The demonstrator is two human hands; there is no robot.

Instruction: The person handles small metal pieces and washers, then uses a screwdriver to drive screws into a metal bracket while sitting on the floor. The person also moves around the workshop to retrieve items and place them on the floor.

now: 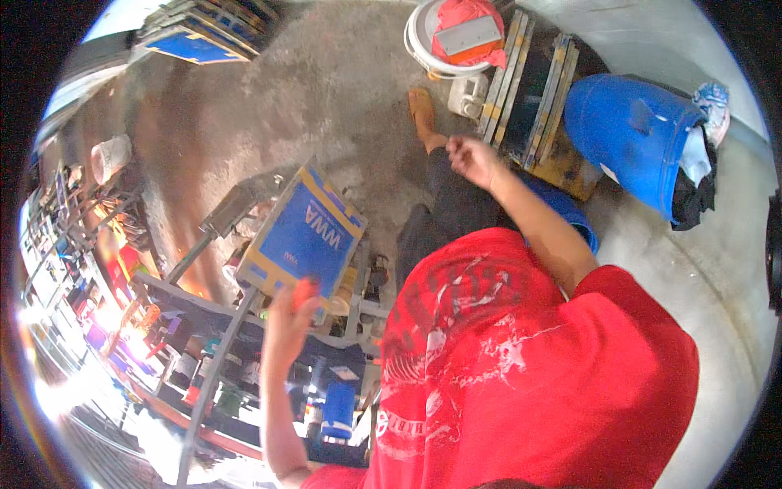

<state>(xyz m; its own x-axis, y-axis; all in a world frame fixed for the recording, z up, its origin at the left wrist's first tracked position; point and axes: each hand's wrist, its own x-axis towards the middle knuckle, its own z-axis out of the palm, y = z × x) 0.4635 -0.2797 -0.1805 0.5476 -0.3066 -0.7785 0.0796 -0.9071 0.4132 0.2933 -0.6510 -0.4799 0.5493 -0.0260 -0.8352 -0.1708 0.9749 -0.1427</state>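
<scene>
- Nearest the camera, a person in a red printed shirt [529, 367] fills the lower right; the left hand [285, 322] is raised and closed around a small orange-red object [305, 292], held just in front of a blue-and-yellow flat cardboard box [305, 232].
- Below that hand, a grey metal rack [212, 310] carries crowded small bottles and cans; what they hold cannot be told.
- Judging by this, the work looks early: the small object is in hand, nothing visibly placed yet.
- Farther off, the right hand [472, 159] hangs loosely curled, apparently holding nothing, beside stacked framed boards [529, 90].
- Beyond, a blue plastic barrel [631, 138] lies tilted with dark cloth at its mouth.
- Farthest, a white plastic bucket [423, 41] holds a red cloth and a grey flat piece.
</scene>
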